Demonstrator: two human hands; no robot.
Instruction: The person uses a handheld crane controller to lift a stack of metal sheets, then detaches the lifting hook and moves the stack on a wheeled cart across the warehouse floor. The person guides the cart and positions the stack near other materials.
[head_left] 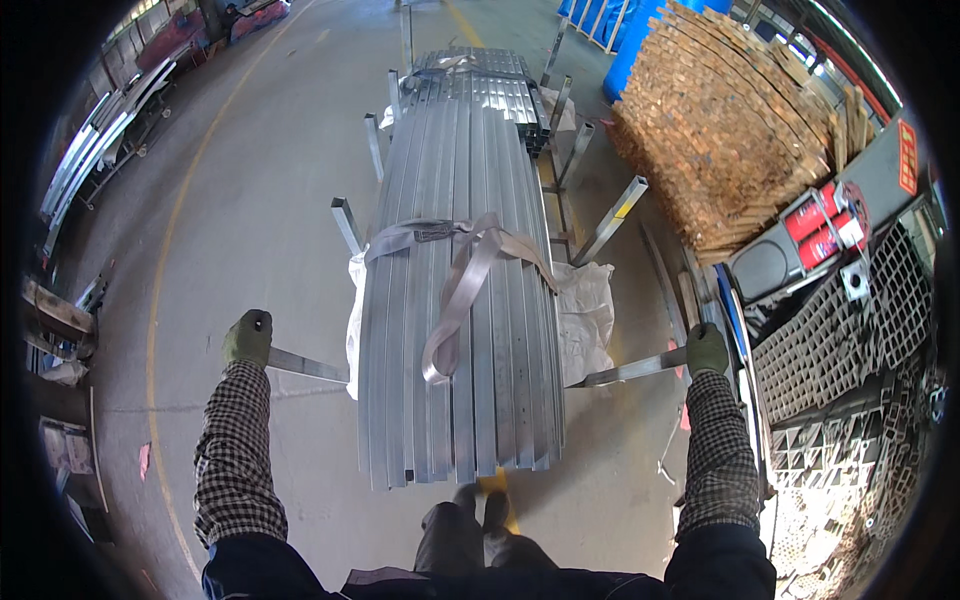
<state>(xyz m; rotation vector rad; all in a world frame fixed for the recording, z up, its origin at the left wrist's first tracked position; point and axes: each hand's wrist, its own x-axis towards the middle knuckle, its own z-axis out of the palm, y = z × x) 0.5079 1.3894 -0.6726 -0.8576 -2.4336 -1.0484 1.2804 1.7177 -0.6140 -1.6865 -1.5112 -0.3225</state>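
Observation:
My left hand (248,338), in a green glove, is closed around the outer end of a square metal post (308,366). My right hand (707,350), gloved alike, grips the matching metal post (632,370) on the other side. Between the posts lies a long stack of grey metal profiles (400,420), running away from me. A grey lifting strap (466,290) crosses over it, with a loose loop hanging toward me. White sheeting (585,310) pokes out from under the stack. My fingers are partly hidden by the angle.
More metal posts (597,222) line both sides of the load, and a second strapped bundle (470,85) lies farther off. At right stand a wood stack (720,130), red fire extinguishers (825,228) and piled tubes (850,330). Racked metal lengths (90,150) stand far left.

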